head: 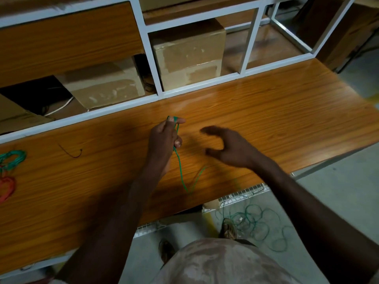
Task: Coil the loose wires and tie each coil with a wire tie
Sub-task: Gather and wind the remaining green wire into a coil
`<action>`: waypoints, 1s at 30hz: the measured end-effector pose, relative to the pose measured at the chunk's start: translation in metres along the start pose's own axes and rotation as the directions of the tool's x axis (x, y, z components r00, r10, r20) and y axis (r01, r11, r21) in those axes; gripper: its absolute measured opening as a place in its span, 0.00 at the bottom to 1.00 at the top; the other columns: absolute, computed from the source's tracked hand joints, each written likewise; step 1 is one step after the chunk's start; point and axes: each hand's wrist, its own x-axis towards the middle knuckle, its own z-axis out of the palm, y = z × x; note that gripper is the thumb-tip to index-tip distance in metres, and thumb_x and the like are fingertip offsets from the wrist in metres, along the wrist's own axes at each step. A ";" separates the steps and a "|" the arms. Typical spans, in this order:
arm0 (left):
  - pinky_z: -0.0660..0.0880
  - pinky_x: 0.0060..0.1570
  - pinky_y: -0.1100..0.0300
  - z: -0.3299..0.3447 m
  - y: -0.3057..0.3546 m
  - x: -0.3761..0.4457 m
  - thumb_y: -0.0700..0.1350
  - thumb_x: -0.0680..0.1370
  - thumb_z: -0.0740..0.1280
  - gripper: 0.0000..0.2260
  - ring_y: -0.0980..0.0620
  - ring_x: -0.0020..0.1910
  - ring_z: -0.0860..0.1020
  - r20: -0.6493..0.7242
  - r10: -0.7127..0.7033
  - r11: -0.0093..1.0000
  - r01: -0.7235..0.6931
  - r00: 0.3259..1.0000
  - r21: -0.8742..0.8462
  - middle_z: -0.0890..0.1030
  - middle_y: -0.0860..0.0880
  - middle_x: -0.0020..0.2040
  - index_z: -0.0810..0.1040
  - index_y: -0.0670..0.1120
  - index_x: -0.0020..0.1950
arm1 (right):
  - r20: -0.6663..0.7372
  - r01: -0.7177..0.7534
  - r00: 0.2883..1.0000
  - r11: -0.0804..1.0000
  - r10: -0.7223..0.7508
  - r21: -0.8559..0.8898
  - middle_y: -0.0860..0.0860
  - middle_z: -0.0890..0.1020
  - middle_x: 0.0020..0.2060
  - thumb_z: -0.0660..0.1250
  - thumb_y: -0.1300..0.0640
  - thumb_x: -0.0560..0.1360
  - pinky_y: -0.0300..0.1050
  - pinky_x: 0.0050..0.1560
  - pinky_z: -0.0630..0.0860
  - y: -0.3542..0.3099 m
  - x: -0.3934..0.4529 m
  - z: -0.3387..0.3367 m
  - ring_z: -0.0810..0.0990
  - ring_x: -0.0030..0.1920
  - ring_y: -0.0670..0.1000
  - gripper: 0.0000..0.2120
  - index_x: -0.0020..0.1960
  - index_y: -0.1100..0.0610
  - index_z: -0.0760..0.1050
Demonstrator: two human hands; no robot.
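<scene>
The left hand (165,138) is closed around a green wire (180,167), with the wire looped over its fingers at the top. The wire hangs down over the table (266,111) and off its front edge. More green wire lies in loose loops (258,220) on the floor. The right hand (227,146) is open and blurry, holding nothing, beside the left. A green coil (12,158) and a red coil (7,186) lie at the table's left end. A thin dark tie (70,151) lies near them.

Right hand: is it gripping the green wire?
No. The right hand is open and empty above the table; only the left hand holds the green wire.
</scene>
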 end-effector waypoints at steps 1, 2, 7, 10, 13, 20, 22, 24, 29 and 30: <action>0.67 0.32 0.57 0.004 0.001 0.001 0.52 0.89 0.59 0.19 0.52 0.27 0.66 -0.019 0.007 1.000 -0.007 1.000 0.015 0.62 0.50 0.29 0.85 0.42 0.59 | 0.111 -0.018 0.994 0.985 -0.001 0.171 0.52 0.85 0.66 0.78 0.49 0.77 0.47 0.72 0.75 -0.016 -0.003 0.014 0.82 0.67 0.48 0.22 0.69 0.54 0.80; 0.67 0.32 0.57 0.007 0.002 0.002 0.52 0.89 0.59 0.19 0.52 0.27 0.66 -0.035 0.015 1.000 -0.014 0.999 0.023 0.63 0.51 0.27 0.86 0.42 0.58 | 0.215 -0.059 0.977 0.938 -0.017 0.341 0.53 0.87 0.60 0.77 0.50 0.79 0.47 0.68 0.77 -0.031 -0.006 0.026 0.84 0.62 0.47 0.17 0.65 0.56 0.82; 0.67 0.32 0.57 0.003 0.006 0.009 0.52 0.89 0.58 0.19 0.51 0.28 0.67 -0.062 0.052 0.996 -0.047 0.997 0.080 0.63 0.52 0.28 0.86 0.44 0.56 | 0.287 -0.086 0.949 0.766 -0.132 0.637 0.56 0.82 0.36 0.68 0.57 0.86 0.53 0.52 0.82 -0.049 -0.014 0.033 0.82 0.39 0.53 0.10 0.55 0.64 0.83; 0.68 0.32 0.58 -0.014 0.008 0.010 0.53 0.89 0.58 0.19 0.52 0.30 0.69 -0.015 0.062 0.985 -0.059 0.998 0.163 0.66 0.51 0.30 0.86 0.46 0.59 | 0.225 -0.082 0.970 0.748 -0.092 0.658 0.53 0.71 0.31 0.65 0.57 0.87 0.48 0.37 0.79 -0.043 -0.015 0.009 0.71 0.31 0.52 0.12 0.55 0.66 0.82; 0.65 0.29 0.60 -0.027 0.010 0.003 0.52 0.90 0.58 0.18 0.54 0.28 0.65 0.189 0.016 0.971 -0.061 0.982 0.232 0.65 0.51 0.30 0.84 0.44 0.63 | 0.060 -0.008 0.998 0.801 -0.035 0.599 0.50 0.70 0.32 0.62 0.58 0.88 0.45 0.31 0.67 -0.030 -0.007 -0.021 0.66 0.31 0.53 0.12 0.56 0.67 0.79; 0.54 0.28 0.58 -0.035 0.014 -0.013 0.51 0.89 0.57 0.18 0.53 0.28 0.57 0.548 -0.215 0.972 0.122 0.809 0.203 0.61 0.47 0.32 0.79 0.51 0.75 | -0.168 0.106 0.985 0.930 -0.048 0.353 0.49 0.69 0.34 0.62 0.53 0.88 0.44 0.27 0.63 -0.017 0.027 -0.062 0.64 0.29 0.53 0.12 0.57 0.63 0.77; 0.54 0.27 0.57 -0.032 0.022 -0.018 0.52 0.89 0.56 0.19 0.53 0.26 0.56 0.603 -0.262 0.965 0.204 0.753 0.165 0.61 0.46 0.32 0.76 0.52 0.78 | -0.214 0.109 0.975 0.964 -0.056 0.241 0.47 0.72 0.35 0.62 0.53 0.88 0.36 0.29 0.65 -0.012 0.038 -0.060 0.68 0.29 0.44 0.12 0.56 0.61 0.78; 0.55 0.26 0.58 -0.029 0.033 -0.024 0.51 0.89 0.55 0.19 0.54 0.24 0.58 0.645 -0.255 0.961 0.265 0.720 0.084 0.62 0.45 0.31 0.75 0.51 0.79 | -0.266 0.110 0.961 0.985 -0.072 0.133 0.43 0.75 0.36 0.63 0.53 0.88 0.32 0.33 0.67 -0.005 0.046 -0.051 0.72 0.32 0.41 0.10 0.55 0.59 0.78; 0.71 0.23 0.65 -0.020 0.051 -0.030 0.53 0.89 0.52 0.21 0.53 0.27 0.80 0.628 -0.191 0.913 0.372 0.755 -0.170 0.80 0.47 0.34 0.71 0.51 0.81 | -0.161 0.071 0.985 0.997 -0.067 0.020 0.49 0.82 0.44 0.61 0.49 0.87 0.53 0.45 0.77 0.020 0.052 -0.006 0.79 0.42 0.51 0.07 0.54 0.48 0.76; 0.77 0.27 0.65 -0.019 0.053 -0.028 0.53 0.90 0.51 0.21 0.52 0.32 0.84 0.618 -0.166 0.882 0.396 0.768 -0.255 0.84 0.46 0.37 0.71 0.52 0.81 | -0.125 0.066 0.990 0.998 -0.063 0.020 0.50 0.82 0.43 0.60 0.47 0.87 0.54 0.47 0.77 0.023 0.048 0.005 0.79 0.42 0.50 0.07 0.53 0.46 0.75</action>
